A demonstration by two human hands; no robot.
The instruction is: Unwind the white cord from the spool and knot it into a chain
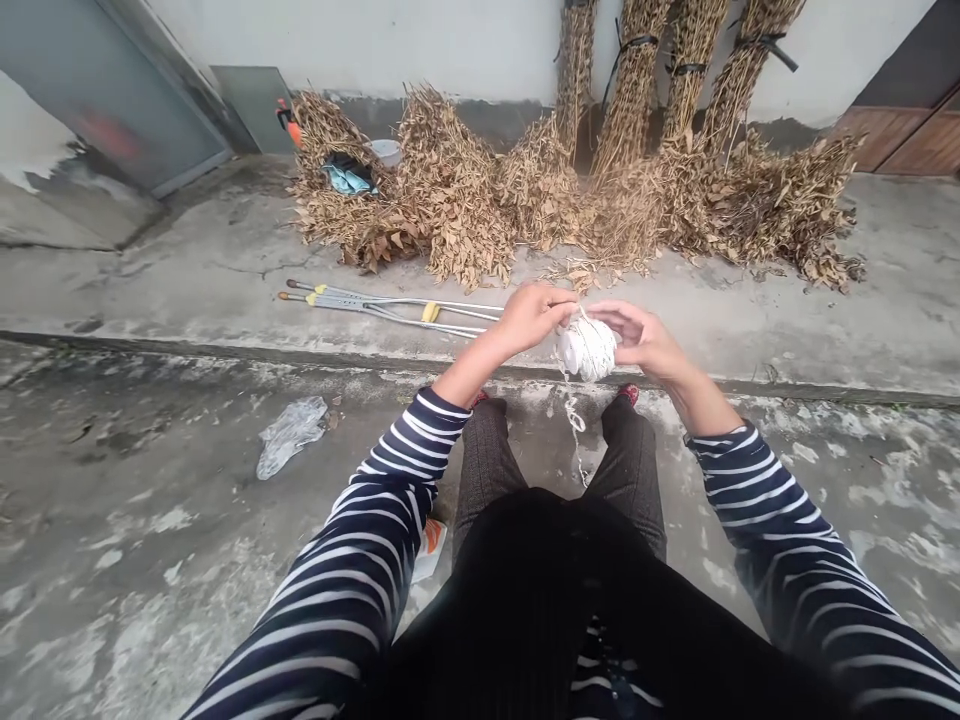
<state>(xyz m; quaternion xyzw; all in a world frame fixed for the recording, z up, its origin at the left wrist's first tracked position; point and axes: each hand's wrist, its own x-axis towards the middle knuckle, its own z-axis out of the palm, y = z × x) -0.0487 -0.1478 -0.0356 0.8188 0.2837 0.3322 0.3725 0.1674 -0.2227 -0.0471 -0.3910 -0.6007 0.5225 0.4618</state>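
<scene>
String ball (590, 350) is pinched by left grip (534, 316) and right grip (646, 343) over concrete (757, 325) beside white wall (420, 45).

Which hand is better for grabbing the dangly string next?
Probably the left hand: the dangling string hangs from the left side of the white ball of string, nearer that hand. The right hand is at the ball's right side, seemingly supporting it.

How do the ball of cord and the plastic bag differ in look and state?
The ball of cord is held between the left hand and the right hand; the plastic bag lies on the ground. The ball of cord is wound into a rounded bundle, with a strand hanging below; the plastic bag is see-through and crumpled. Both look pale.
</scene>
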